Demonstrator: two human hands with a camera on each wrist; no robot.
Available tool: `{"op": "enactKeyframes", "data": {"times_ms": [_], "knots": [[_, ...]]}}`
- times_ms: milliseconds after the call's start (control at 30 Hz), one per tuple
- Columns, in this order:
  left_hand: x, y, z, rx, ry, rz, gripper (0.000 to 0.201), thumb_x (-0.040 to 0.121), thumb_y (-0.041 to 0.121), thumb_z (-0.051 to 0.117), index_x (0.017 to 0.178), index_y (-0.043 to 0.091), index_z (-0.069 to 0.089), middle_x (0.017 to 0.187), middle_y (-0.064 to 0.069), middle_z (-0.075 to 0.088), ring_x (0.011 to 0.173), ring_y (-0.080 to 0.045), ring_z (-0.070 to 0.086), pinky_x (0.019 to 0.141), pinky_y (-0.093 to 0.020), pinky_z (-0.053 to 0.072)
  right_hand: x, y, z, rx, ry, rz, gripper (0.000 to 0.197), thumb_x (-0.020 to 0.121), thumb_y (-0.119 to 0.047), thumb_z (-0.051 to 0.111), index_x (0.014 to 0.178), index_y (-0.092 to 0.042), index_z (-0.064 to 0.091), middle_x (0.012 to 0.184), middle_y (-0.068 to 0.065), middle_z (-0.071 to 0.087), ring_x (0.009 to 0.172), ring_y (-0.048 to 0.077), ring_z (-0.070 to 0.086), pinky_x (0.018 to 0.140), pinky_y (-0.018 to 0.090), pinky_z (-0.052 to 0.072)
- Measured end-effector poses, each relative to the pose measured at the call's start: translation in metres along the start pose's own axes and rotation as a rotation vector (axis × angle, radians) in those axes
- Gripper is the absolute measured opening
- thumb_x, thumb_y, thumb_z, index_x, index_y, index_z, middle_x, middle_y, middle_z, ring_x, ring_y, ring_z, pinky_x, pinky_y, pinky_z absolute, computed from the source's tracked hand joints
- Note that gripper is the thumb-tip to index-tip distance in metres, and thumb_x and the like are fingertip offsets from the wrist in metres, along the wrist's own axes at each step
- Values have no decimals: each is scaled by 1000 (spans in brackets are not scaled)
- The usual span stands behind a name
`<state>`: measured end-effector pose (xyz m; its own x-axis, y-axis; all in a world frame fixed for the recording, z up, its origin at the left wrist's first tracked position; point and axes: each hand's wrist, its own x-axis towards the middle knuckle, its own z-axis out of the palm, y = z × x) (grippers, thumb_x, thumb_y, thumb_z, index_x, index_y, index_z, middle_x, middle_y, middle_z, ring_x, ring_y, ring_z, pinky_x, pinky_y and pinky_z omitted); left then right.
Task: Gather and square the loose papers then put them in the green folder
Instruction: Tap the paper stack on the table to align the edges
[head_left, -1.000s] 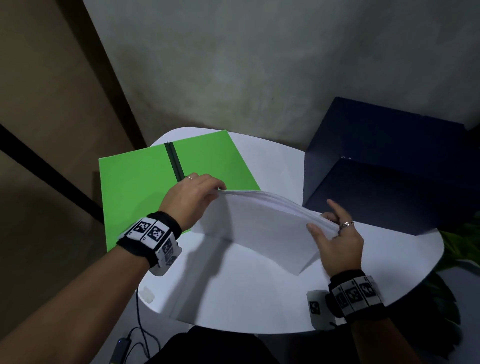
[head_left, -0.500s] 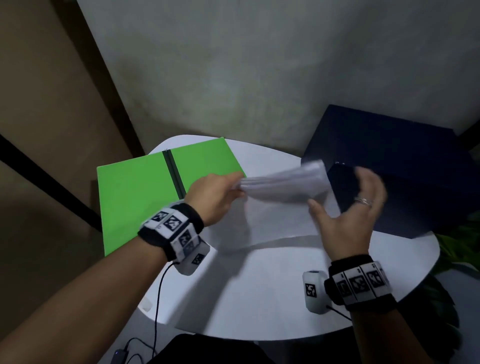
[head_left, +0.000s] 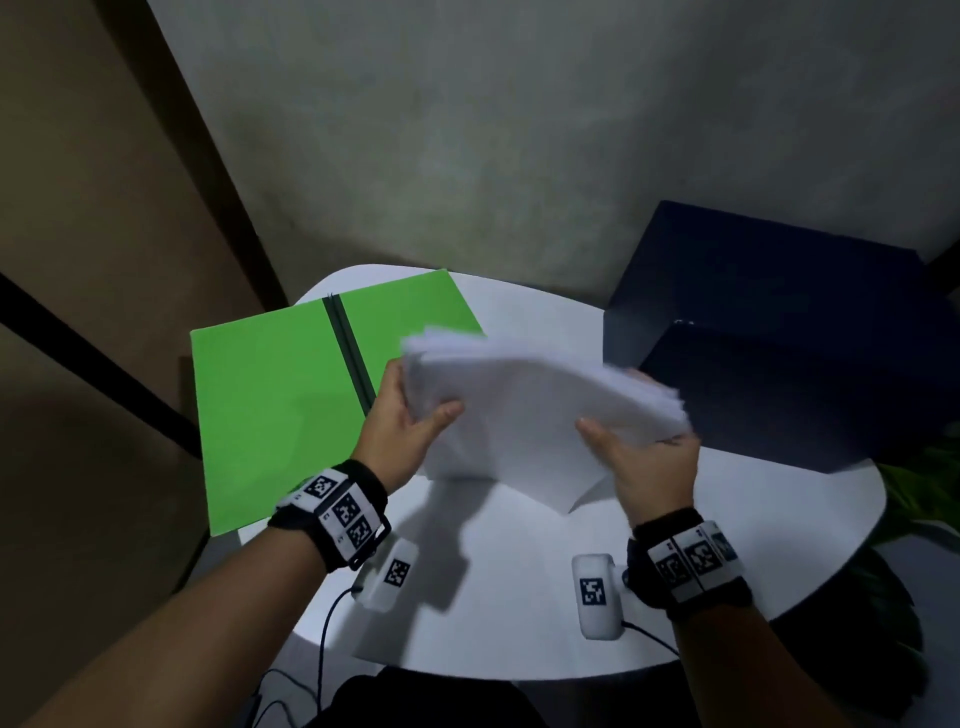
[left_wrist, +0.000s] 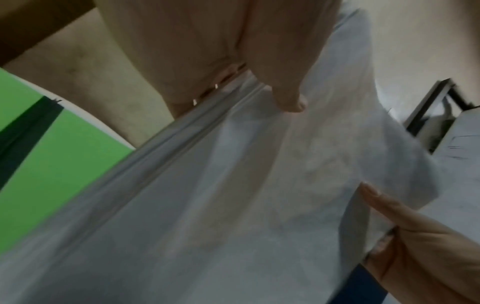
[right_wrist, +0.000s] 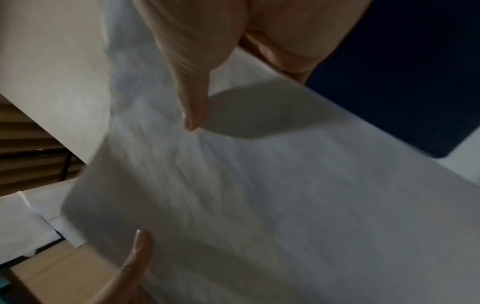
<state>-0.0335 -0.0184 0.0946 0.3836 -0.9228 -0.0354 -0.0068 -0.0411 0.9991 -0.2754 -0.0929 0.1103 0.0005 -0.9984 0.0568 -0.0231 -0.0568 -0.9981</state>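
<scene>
Now, stack: the papers (head_left: 524, 410) are held tilted above the table (head_left: 519, 597), long axis running left to right.
Grip: the left hand (head_left: 402, 431) and right hand (head_left: 649, 467) are each clamped on one end.
Folder: the green folder (head_left: 280, 410) lies open and flat, to the left.
Nearer hand: left.

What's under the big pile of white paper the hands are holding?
Under the stack of white papers shows the round white table, with the stack's shadow. The open green folder lies beside it. Whatever sits directly beneath is covered.
</scene>
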Motion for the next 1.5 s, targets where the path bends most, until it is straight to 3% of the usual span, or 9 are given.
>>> {"op": "enactKeyframes", "data": {"times_ms": [100, 300, 533, 633, 733, 867, 967, 1167, 1500], "knots": [[4, -11, 0, -63, -30, -67, 80, 71, 22, 78, 135, 7, 34, 136, -13, 54, 112, -5, 63, 94, -21, 50, -2, 6, 8, -4, -52, 34, 61, 61, 7, 88, 117, -7, 65, 113, 9, 71, 101, 15, 70, 90, 28, 56], [13, 2, -1, -13, -53, -82, 114, 49, 66, 84, 136, 22, 26, 134, -5, 53, 120, -11, 59, 105, -47, 46, 5, -3, 12, -3, -12, 120, 34, 72, 3, 83, 77, -23, 61, 66, -18, 72, 65, -11, 67, 72, 16, 53], [17, 99, 10, 947, 146, 672, 105, 58, 67, 75, 145, 27, 33, 146, 7, 40, 139, -19, 34, 116, -47, 22, 19, -37, 22, -291, -194, -342, 15, 79, -20, 82, 83, -8, 73, 75, 5, 74, 72, 25, 70, 68, 39, 58], [19, 116, 23, 1107, -45, 628, 36, 78, 56, 61, 107, 34, 62, 102, 4, 71, 104, -24, 63, 99, -45, 42, 24, -51, 33, -453, -201, -532, 22, 79, -30, 81, 78, -12, 71, 71, 7, 67, 67, 28, 64, 60, 42, 53], [23, 108, 13, 835, -21, 565, 22, 82, 43, 64, 83, 21, 65, 68, -6, 68, 67, -32, 62, 60, -40, 49, 21, -48, 30, -525, -25, -528, 23, 74, -34, 82, 89, -21, 72, 100, -7, 65, 107, 23, 55, 90, 48, 48], [27, 95, -16, 389, 86, 381, 14, 80, 19, 76, 93, 13, 74, 86, -1, 75, 78, -14, 68, 75, -30, 52, 17, -8, -1, -773, 282, -293, 90, 64, -43, 85, 142, -32, 42, 152, -3, 31, 140, 25, 24, 115, 53, 23], [32, 80, -31, 166, 86, 259, 24, 78, 3, 77, 97, 16, 71, 83, 17, 76, 77, 0, 68, 76, -21, 54, 27, 10, -18, -288, 252, -42, 122, 57, -25, 94, 152, -33, 17, 157, 1, 28, 143, 21, 31, 117, 53, 29], [26, 40, -30, -51, 131, 123, 29, 81, -4, 70, 109, 1, 66, 87, 12, 77, 79, -6, 69, 74, -23, 55, 33, 9, -33, 26, 82, 139, 59, 59, -22, 92, 110, -5, 69, 104, 10, 76, 99, 29, 73, 88, 46, 59], [1, -36, -26, 186, 127, -49, 51, 71, 35, 83, 112, 23, 54, 103, -1, 66, 95, -13, 64, 83, -31, 52, -12, 50, -43, -168, 25, 142, 31, 73, -5, 85, 99, -11, 69, 91, -3, 71, 79, -1, 67, 73, 17, 52]]}}
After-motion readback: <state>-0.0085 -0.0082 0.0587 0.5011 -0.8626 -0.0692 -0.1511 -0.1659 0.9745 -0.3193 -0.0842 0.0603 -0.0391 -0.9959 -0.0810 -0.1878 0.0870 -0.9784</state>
